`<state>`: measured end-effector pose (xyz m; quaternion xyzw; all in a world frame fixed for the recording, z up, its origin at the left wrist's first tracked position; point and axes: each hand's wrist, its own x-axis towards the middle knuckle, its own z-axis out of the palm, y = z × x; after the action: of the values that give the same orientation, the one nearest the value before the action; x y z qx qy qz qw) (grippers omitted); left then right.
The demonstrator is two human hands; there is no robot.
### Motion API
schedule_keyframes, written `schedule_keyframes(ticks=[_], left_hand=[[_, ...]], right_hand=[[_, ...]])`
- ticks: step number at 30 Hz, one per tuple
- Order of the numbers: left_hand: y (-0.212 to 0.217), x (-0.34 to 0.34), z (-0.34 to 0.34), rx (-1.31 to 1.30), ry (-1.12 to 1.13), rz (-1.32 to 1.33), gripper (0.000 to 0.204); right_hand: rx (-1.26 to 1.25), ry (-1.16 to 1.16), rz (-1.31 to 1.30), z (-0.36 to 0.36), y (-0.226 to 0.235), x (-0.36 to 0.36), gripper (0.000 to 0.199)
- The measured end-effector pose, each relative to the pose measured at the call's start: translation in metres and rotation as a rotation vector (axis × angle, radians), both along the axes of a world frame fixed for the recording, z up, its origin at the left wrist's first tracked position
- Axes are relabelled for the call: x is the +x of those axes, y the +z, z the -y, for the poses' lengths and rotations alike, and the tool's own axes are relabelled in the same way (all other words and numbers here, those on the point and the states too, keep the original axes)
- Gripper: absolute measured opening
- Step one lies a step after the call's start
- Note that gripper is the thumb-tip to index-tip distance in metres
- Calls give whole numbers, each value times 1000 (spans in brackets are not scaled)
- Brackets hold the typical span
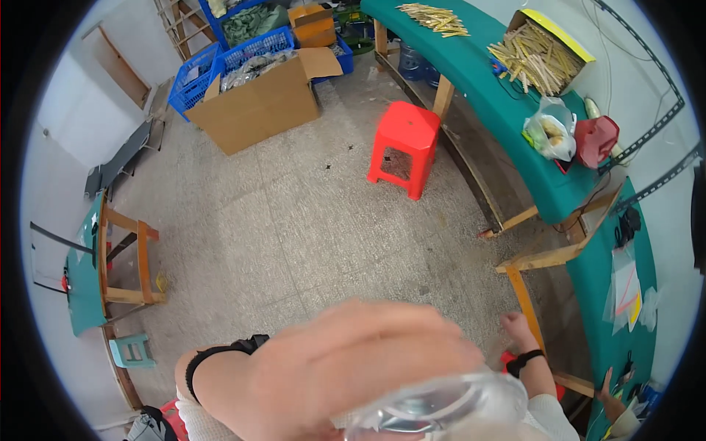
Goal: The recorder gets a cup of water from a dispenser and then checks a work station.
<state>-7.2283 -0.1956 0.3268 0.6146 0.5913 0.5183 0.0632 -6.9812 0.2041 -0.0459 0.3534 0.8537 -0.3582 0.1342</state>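
left hand (346,367), close under the camera and blurred, fingers curled down over the top of a clear plastic bottle (434,408) at the lower edge of the view; right hand (518,328) with a black wristband, fingers loosely bent and holding nothing, just beside the wooden leg at the near corner of the green-topped bench (478,73). a red plastic stool (403,147) stands by the bench's long edge, a cardboard box (261,99) and blue crates (195,77) well beyond it, with open speckled floor (294,228) between. wooden sticks (533,55), a white bag (551,128) and a red bag (597,140) lie on the bench top.
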Motion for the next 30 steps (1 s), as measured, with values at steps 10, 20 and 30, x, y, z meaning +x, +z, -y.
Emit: schedule_keyframes(ticks=[10,20,30], left_hand=[[-34,-186,-13,-391,152,377,57],[-137,-306,-96,-411,27,327,64],[-174,-316,-198,-474,-180,465,65]], right_hand=[[-142,37,-213,49,57,-262,26],[-218,239,-595,108,228,-386,74],[72,397,-750,76,253,-424,89]])
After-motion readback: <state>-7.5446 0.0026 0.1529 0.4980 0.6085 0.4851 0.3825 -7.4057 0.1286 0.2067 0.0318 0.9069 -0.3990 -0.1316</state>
